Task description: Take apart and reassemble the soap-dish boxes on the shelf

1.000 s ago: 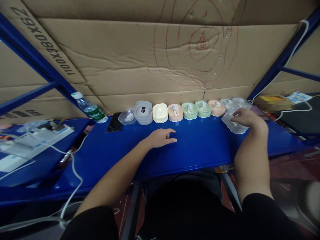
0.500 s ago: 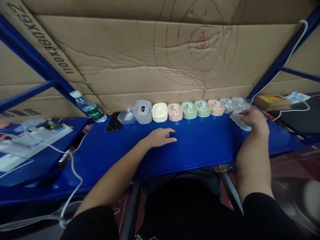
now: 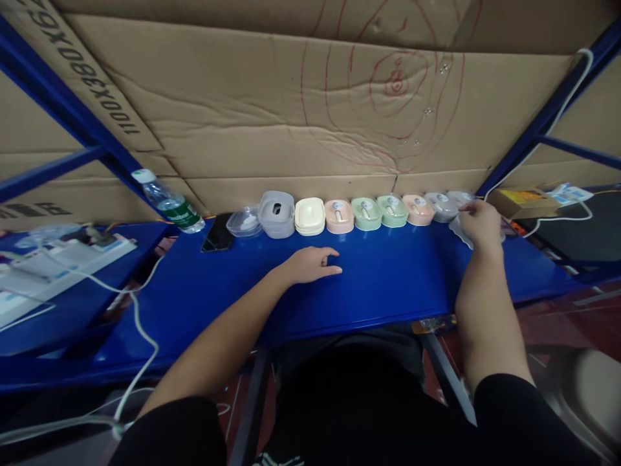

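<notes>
At the right end of a row of small lidded boxes, my right hand (image 3: pixel 482 225) reaches over the last grey box (image 3: pixel 460 197). Its index finger is stretched out, and the other fingers are mostly hidden; whether it touches the box I cannot tell. A thin whitish translucent piece (image 3: pixel 460 233) lies partly beneath this hand. My left hand (image 3: pixel 316 264) rests on the blue table (image 3: pixel 369 285) with thumb and fingers apart, holding nothing. Beyond it stand a cream stacked box (image 3: pixel 310 217), a pink box (image 3: pixel 339 216) and a green box (image 3: pixel 366 213).
Further along the row are a second green box (image 3: pixel 392 211), another pink box (image 3: pixel 418 210) and a taller grey container (image 3: pixel 277 215). A clear container (image 3: pixel 245 222), phone (image 3: pixel 218 233) and water bottle (image 3: pixel 169 202) sit at the left. Cardboard (image 3: pixel 233 103) stands behind.
My right hand has moved slightly left and away from me, from over the whitish piece to the last grey box. My left hand stays in place. The view has shifted a little.
</notes>
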`<state>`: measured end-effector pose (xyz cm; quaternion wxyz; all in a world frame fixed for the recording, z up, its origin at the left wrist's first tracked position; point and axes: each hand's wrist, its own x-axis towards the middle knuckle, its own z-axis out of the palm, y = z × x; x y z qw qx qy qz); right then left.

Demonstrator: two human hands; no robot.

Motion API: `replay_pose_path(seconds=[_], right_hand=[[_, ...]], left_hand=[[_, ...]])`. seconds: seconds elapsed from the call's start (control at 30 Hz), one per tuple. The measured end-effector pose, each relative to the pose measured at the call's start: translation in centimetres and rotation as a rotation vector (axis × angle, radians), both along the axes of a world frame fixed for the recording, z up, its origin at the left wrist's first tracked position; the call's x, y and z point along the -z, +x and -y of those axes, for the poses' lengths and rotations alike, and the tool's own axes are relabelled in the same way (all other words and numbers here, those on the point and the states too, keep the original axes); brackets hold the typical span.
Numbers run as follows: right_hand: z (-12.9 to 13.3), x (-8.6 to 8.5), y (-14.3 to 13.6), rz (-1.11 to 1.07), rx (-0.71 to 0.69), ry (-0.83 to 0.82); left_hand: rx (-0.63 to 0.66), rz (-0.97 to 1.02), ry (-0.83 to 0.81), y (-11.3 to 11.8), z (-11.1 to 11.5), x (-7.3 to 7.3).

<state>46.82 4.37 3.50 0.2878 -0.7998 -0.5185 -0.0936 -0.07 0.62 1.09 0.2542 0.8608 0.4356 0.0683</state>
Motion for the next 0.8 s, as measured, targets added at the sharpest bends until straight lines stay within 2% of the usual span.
replay_pose_path(seconds=[0.07,0.13,0.2,0.3,0.37,0.5,0.6,0.7,0.8], right_hand=[[-0.4,-0.7,-2.8,-0.026,-0.241,0.073],[-0.7,-1.5,-6.2,-0.046,-0.554,0.068],[-0.7,-2.0,-9.7,-0.033,-0.800,0.029],[-0.7,-2.2,-14.7,0.038,-1.076,-0.061],[-0.6,-1.9,-17.5,0.116,-1.203,-0.116],[-0.4,0.0,-21.1,0.154,-1.311,-0.137],[-0.4,2.2,-21.8,0.089,-1.318,-0.109],[-0.3,3.9,-21.2,0.062,-1.327,-0.132],[-0.4,4.3,-20.7,0.006,-1.310,-0.144]], left_hand=[[-0.004,0.018,0.008,0.0,0.0,0.1],[-0.001,0.063,0.022,0.1,-0.1,0.1],[-0.019,0.110,0.078,-0.1,-0.3,0.1],[-0.123,0.153,0.286,-0.7,-0.7,-0.1],[-0.227,0.191,0.453,-1.6,-1.2,-0.5],[-0.488,0.272,0.684,-4.2,-2.4,-1.2],[-0.605,0.278,0.746,-5.8,-3.2,-1.1],[-0.576,0.254,0.752,-6.1,-3.7,-0.3],[-0.496,0.191,0.712,-5.0,-3.8,0.8]])
